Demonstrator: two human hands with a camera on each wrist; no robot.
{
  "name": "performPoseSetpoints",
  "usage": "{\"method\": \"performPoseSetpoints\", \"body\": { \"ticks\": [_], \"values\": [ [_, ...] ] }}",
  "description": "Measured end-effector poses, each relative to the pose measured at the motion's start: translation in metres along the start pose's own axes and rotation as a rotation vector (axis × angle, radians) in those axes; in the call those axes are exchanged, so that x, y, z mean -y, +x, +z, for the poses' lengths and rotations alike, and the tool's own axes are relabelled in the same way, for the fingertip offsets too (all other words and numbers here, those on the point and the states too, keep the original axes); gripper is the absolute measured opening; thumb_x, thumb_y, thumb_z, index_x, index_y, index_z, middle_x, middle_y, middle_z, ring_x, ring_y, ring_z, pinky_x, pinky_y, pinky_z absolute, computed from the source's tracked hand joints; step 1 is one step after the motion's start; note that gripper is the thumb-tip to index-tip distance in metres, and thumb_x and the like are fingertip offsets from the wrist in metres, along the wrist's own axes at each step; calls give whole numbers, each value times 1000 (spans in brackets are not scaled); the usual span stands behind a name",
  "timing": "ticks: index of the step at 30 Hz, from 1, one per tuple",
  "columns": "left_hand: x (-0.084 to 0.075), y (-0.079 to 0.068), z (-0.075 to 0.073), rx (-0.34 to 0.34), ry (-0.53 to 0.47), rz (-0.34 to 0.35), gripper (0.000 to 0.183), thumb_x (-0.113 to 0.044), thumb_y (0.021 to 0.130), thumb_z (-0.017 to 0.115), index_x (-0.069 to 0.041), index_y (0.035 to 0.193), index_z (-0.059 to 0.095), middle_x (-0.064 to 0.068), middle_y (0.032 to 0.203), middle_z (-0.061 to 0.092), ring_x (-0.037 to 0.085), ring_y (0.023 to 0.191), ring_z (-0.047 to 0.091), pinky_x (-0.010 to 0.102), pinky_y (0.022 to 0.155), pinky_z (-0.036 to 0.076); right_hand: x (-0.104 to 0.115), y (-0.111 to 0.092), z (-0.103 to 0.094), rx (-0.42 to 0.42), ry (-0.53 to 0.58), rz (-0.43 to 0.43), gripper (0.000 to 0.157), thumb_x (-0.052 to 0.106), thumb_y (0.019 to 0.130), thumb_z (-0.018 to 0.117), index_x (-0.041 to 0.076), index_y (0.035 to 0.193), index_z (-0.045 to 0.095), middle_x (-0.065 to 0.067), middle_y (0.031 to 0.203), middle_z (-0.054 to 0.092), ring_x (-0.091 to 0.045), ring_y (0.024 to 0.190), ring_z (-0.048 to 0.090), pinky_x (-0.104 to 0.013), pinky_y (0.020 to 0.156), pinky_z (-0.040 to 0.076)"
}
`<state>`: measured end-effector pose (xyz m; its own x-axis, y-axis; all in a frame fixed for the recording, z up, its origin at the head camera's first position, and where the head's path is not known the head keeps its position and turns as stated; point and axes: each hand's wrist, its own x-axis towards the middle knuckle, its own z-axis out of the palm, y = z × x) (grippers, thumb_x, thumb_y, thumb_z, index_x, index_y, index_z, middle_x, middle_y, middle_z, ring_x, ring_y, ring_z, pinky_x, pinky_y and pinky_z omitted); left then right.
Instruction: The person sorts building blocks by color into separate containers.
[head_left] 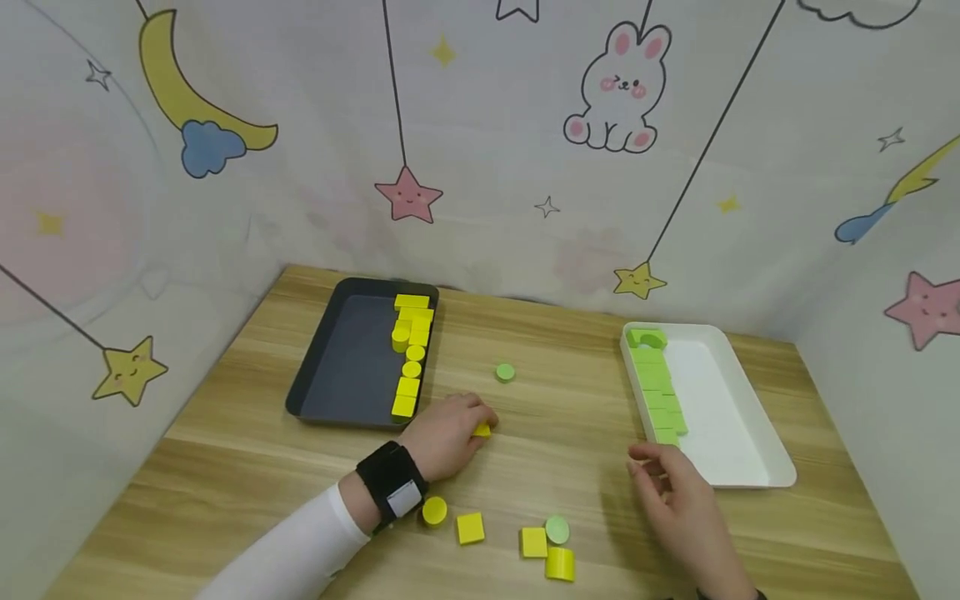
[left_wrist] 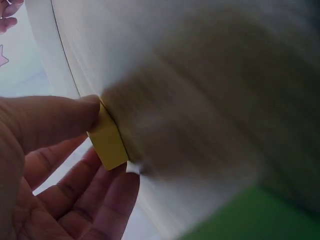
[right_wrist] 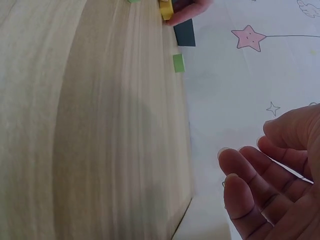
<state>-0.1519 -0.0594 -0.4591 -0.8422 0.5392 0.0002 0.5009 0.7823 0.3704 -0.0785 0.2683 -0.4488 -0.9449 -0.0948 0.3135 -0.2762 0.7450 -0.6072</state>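
Observation:
My left hand (head_left: 447, 435) pinches a yellow block (left_wrist: 108, 142) between thumb and fingers, just right of the dark tray (head_left: 318, 367). That tray bears a column of yellow blocks (head_left: 412, 353) along its right side. My right hand (head_left: 678, 508) holds nothing, its fingers loosely bent near the front left corner of the white tray (head_left: 738, 417). Green blocks (head_left: 652, 375) line the white tray's left side. A green round block (head_left: 506, 372) lies on the table beyond my left hand.
Near the table's front lie a yellow round block (head_left: 434, 511), a yellow square block (head_left: 470, 528), another yellow square block (head_left: 534, 542), a green disc (head_left: 557, 529) and a yellow curved-top block (head_left: 560, 564). A patterned cloth (head_left: 495, 242) hangs behind the wooden table (head_left: 555, 450).

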Motion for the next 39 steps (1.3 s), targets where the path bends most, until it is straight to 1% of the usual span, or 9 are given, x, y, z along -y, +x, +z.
{"method": "performPoseSetpoints", "body": {
  "ticks": [4, 7, 11, 14, 17, 23, 28, 31, 39],
  "values": [
    [1, -5, -11, -28, -24, -8, 30, -17, 87, 71, -19, 117, 65, -1, 115, 63, 16, 102, 58, 36, 88, 51, 0, 0, 2, 13, 11, 6, 16, 13, 92, 65, 15, 108, 65, 7, 97, 63, -9, 78, 58, -23, 60, 50],
    [10, -10, -30, -101, -68, -64, 34, -17, 87, 70, -20, 120, 64, -3, 118, 64, 13, 100, 59, 34, 84, 53, 0, 0, 2, 23, 18, -1, 16, 14, 92, 65, 15, 108, 65, 7, 97, 63, -9, 78, 58, -22, 60, 50],
    [39, -14, -56, -263, -105, -201, 37, -18, 88, 70, -17, 123, 62, 1, 116, 64, 14, 87, 60, 33, 70, 53, -1, 0, 2, 16, 20, 2, 15, 14, 93, 64, 15, 108, 66, 8, 97, 63, -9, 78, 58, -22, 60, 50],
    [66, -18, -68, -316, -108, -316, 40, -18, 88, 70, -12, 125, 60, 7, 114, 63, 17, 81, 59, 34, 65, 52, -1, -2, 2, 11, 21, 6, 15, 13, 92, 65, 14, 108, 66, 8, 97, 63, -9, 78, 58, -23, 60, 51],
    [87, -21, -76, -264, -62, -385, 42, -19, 87, 71, -8, 126, 58, 11, 112, 63, 20, 82, 58, 37, 68, 53, -2, -4, 2, 14, 25, 13, 15, 13, 92, 65, 14, 107, 66, 8, 97, 63, -9, 78, 58, -22, 61, 51],
    [109, -14, -83, -59, 70, -312, 40, -17, 84, 73, -5, 121, 61, 13, 109, 63, 25, 92, 59, 44, 83, 52, -3, -7, 2, 23, 29, 49, 14, 16, 93, 65, 17, 107, 67, 8, 96, 63, -9, 78, 58, -23, 61, 51],
    [124, -2, -81, 85, 112, -295, 37, -17, 83, 74, -7, 117, 64, 11, 108, 64, 24, 96, 59, 45, 89, 50, -4, -7, 2, 32, 34, 38, 14, 17, 93, 65, 18, 107, 67, 8, 97, 64, -9, 78, 59, -24, 59, 52],
    [128, 2, -80, 109, 121, -289, 34, -15, 82, 76, -6, 112, 63, 10, 102, 65, 23, 90, 58, 43, 86, 51, -4, -6, 3, 33, 31, 14, 14, 17, 93, 65, 19, 106, 67, 9, 97, 64, -9, 77, 59, -24, 59, 51],
    [122, 12, -82, 75, 137, -327, 23, -6, 83, 71, -5, 100, 55, 9, 86, 57, 23, 77, 54, 38, 71, 49, -5, -4, 4, 62, 27, 25, 13, 17, 93, 64, 21, 106, 66, 10, 98, 65, -9, 76, 59, -25, 59, 51]
  ]
}}
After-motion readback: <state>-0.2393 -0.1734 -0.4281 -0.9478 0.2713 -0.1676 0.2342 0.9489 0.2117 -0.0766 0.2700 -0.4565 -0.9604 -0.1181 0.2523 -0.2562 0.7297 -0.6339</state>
